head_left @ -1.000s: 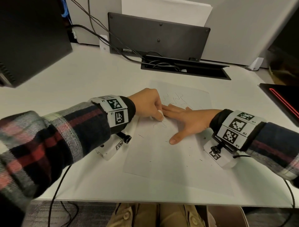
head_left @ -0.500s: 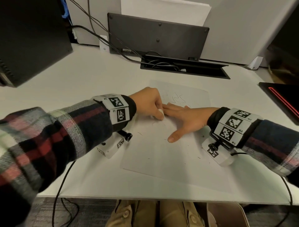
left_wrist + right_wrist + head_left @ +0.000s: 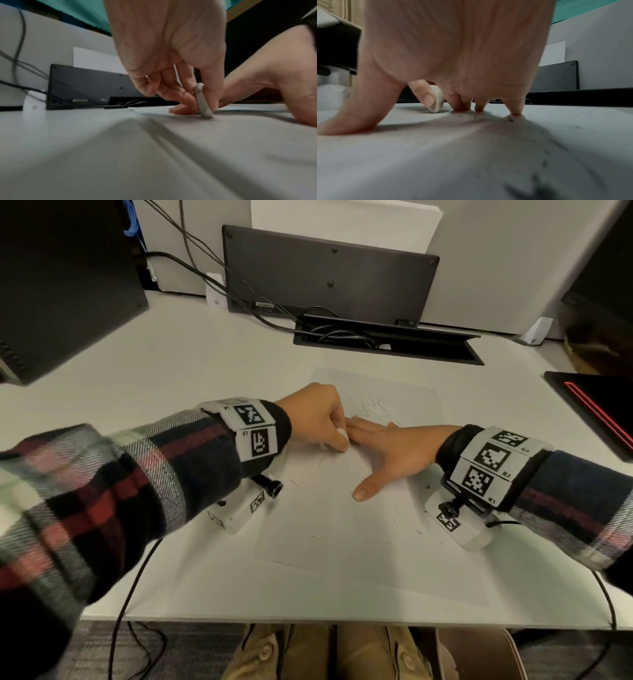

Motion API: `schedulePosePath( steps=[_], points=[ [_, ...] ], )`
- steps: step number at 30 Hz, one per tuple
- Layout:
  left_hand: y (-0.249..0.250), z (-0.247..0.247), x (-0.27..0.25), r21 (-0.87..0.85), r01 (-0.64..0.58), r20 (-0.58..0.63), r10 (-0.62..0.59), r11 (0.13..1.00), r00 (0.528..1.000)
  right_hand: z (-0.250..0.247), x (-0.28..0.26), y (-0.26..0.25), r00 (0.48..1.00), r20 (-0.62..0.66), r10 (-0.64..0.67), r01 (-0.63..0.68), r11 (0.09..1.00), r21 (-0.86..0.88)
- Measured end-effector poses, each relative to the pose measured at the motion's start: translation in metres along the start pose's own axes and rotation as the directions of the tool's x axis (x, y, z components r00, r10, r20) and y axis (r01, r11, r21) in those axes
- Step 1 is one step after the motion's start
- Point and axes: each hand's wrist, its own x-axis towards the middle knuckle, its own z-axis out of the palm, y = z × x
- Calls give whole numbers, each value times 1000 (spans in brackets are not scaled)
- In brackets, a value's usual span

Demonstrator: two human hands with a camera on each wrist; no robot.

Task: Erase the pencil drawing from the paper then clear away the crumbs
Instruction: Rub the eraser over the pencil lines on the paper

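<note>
Paper [image 3: 359, 542] lies flat on the white desk [image 3: 171, 392] in front of me, with a faint pencil squiggle [image 3: 371, 409] left near its far edge and dark eraser crumbs [image 3: 418, 531] scattered over its right half. I have a small white eraser [image 3: 203, 102] pinched between thumb and curled fingers [image 3: 181, 97] of my left hand [image 3: 317, 419], its lower end pressed onto the sheet just nearer me than the squiggle. My right hand [image 3: 394, 453] lies flat on the sheet right beside it, fingers straight and spread, fingertips [image 3: 515, 112] pressing down, the thumb [image 3: 368, 489] splayed out toward me; it holds nothing. The tips of that hand sit almost against the eraser, touching or nearly so; I cannot tell which.

Farther out, a black panel [image 3: 329, 275] stands upright at the back of the desk behind a cable tray [image 3: 387, 342] with black leads [image 3: 205, 272] running into it. A dark box [image 3: 65, 282] fills the left side, and a black slab with a red stripe [image 3: 596, 412] sits at the right edge.
</note>
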Motion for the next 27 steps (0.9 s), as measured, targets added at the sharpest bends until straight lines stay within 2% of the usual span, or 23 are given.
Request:
schedulePosePath(
  steps=[3,6,9,13,17,20,24,27],
  points=[
    [3,4,-2,-3,-33,53,33,999,998,0,-2,-1,1000,-24,-18,19,1000,23],
    [0,1,0,11,-29,-18,29,1000,999,0,-1,-1,1000,-16,-11,11,1000,10],
    [5,5,-3,17,-46,46,45,999,998,1,1,1,1000,-14,-24,24,998,51],
    [4,2,-2,40,-29,-2,29,999,1000,1,2,2,1000,-9,-17,17,1000,7],
    [4,3,-8,23,-35,101,33,999,994,2,3,3,1000,6,4,-4,1000,-13],
    [-3,-3,-7,57,-6,18,5,998,1000,2,6,5,1000,17,21,-20,998,-56],
    [-1,-3,-12,27,-12,76,10,1000,997,2,4,3,999,17,33,-32,998,-61],
    [-6,-13,-14,-3,-7,-55,6,1000,998,1,1,-1,999,21,50,-48,995,-83]
  ],
)
